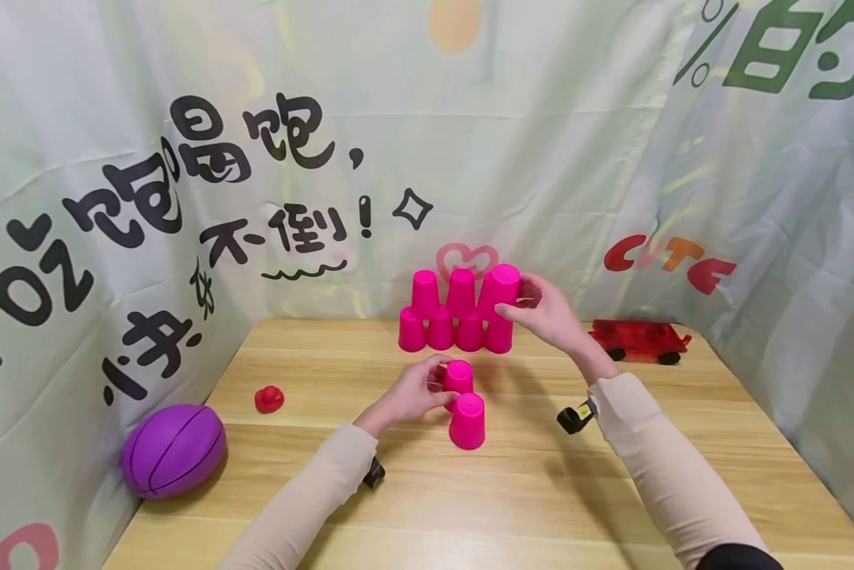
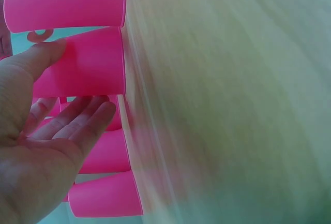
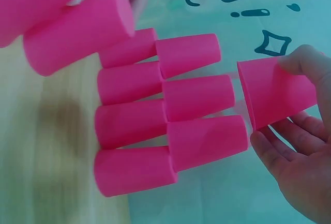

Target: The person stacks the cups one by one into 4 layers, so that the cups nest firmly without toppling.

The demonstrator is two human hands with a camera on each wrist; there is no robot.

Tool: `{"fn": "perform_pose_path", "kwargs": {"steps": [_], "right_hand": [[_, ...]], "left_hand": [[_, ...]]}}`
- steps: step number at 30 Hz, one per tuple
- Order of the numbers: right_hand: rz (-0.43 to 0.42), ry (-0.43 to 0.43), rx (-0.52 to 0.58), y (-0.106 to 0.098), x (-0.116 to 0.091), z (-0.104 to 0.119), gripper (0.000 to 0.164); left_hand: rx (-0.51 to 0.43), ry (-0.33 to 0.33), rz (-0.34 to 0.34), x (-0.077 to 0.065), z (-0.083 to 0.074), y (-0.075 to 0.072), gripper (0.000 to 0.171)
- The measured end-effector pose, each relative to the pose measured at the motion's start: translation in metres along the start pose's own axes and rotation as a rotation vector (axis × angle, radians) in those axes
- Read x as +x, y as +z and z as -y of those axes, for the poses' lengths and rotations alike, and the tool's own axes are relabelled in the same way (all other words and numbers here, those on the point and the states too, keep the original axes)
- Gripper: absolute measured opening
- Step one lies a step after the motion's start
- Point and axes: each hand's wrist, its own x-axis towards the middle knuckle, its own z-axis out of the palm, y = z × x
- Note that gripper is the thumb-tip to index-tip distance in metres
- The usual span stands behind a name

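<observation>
My right hand [image 1: 546, 315] grips an upside-down pink cup [image 1: 506, 283], thumb on one side and fingers on the other. In the right wrist view this held cup [image 3: 271, 92] is just above the upper row of a stack of pink cups [image 3: 199, 97], with a narrow gap between. The stack has several cups below and three above. My left hand [image 1: 415, 388] holds another upside-down pink cup [image 2: 85, 63] between thumb and fingers, at the table in front of the stack. Right beside it stands one more pink cup [image 1: 467, 423], nearer to me.
On the wooden table [image 1: 412, 514], a purple ball [image 1: 173, 451] sits at the left edge and a small red object [image 1: 269, 399] lies near it. A red toy car [image 1: 640, 340] stands at the back right. Printed cloth [image 1: 540, 158] hangs around the table.
</observation>
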Motion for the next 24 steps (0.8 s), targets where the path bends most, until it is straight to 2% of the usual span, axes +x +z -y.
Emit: {"fn": "perform_pose_path", "kwargs": {"steps": [8,15,24], "right_hand": [[-0.066,0.028,-0.004,-0.002,0.023,0.006,0.063],[-0.074,0.067,-0.005,-0.001,0.042,0.012,0.066],[-0.081,0.057,-0.022,0.003,0.058,0.011,0.057]], "left_hand": [[0.015,-0.009,0.003,-0.001,0.0,-0.001,0.059],[-0.01,-0.003,0.001,0.0,0.001,-0.001,0.059],[0.004,-0.005,0.007,-0.001,0.001,-0.001,0.059]]}}
